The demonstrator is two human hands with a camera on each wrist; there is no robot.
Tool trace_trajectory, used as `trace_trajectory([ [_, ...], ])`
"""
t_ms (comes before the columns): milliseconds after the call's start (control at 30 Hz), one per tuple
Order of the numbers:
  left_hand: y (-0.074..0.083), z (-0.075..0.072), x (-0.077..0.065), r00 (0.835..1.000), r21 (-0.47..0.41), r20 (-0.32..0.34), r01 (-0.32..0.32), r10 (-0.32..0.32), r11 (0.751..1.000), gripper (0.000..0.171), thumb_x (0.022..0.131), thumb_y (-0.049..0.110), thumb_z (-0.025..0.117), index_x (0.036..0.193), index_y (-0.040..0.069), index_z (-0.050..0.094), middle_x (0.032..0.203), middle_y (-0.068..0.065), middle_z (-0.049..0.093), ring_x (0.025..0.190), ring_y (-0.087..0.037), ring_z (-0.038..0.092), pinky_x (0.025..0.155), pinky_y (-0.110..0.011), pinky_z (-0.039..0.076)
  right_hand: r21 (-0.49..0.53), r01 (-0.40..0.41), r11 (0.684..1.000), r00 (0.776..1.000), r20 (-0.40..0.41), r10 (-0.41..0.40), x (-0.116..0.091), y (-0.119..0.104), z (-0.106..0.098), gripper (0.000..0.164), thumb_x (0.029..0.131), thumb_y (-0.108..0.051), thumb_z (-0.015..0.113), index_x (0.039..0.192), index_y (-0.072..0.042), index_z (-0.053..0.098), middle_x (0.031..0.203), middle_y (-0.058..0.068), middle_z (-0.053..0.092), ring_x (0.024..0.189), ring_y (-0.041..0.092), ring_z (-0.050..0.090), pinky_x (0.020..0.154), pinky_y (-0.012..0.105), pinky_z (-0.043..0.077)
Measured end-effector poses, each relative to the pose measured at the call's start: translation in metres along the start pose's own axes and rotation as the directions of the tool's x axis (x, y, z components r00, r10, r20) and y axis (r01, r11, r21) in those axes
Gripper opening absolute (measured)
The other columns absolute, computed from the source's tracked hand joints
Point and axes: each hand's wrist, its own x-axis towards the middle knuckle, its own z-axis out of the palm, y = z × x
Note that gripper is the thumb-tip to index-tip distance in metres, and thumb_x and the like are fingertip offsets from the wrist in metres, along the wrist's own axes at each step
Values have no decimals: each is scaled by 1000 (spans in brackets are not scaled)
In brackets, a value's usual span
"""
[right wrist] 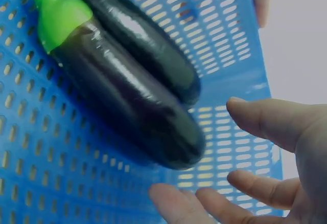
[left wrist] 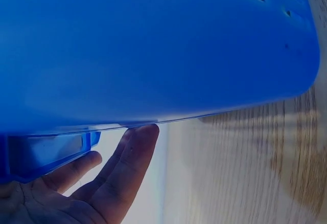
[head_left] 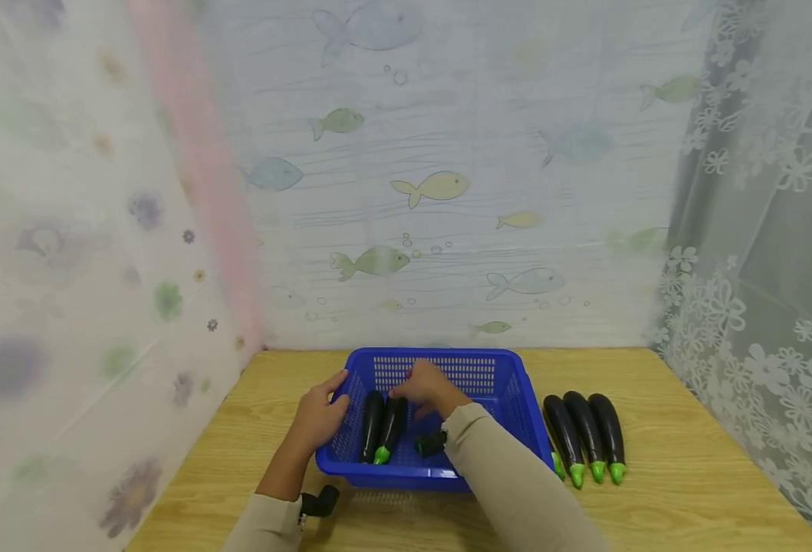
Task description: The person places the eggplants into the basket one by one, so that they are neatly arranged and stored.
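Two dark eggplants with green stem ends lie side by side in the blue plastic basket (head_left: 436, 479), toward its left wall: a left eggplant (head_left: 372, 425) and a right eggplant (head_left: 393, 429). My right hand (head_left: 428, 385) reaches into the basket over their far ends. In the right wrist view its thumb and fingers (right wrist: 271, 124) are spread around the rounded ends, with a gap between. At the left rim, my left hand (head_left: 319, 418) holds the basket, thumb on the inner side and fingers (left wrist: 138, 152) against the outside wall.
Several more eggplants (head_left: 587, 429) lie in a row on the wooden table (head_left: 682, 460) right of the basket, the nearest partly hidden by its wall. A fish-patterned curtain (head_left: 447, 253) hangs behind the table, with a flowered curtain (head_left: 88, 307) on the left.
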Motion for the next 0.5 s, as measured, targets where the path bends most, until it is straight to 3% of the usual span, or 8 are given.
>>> trace_trajectory([
  [100,0,-1,1,1000,-3,2,-6,6,1000,58,99,17,55,156,11,48,159,-14,48,103,-29,70,78,-43,62,-26,23,999,1000,0,-23,-2,-6,-5,64,85,-16,84,135,11,55,134,28,59,108,42,69,69,48,64],
  [367,1,-6,-1,1000,43,1,-2,2,999,58,99,20,55,156,12,47,160,-11,46,136,-39,56,97,-54,56,-43,80,996,996,40,-78,-16,-17,-27,66,90,-22,80,143,7,51,144,28,53,100,44,72,74,48,64],
  [500,-1,-10,-2,1000,51,0,8,-8,999,58,99,20,55,156,13,47,161,-11,46,136,-39,56,97,-54,56,-57,91,994,995,42,-89,-21,-18,-39,66,91,-27,79,143,4,53,144,27,53,92,41,74,74,47,64],
])
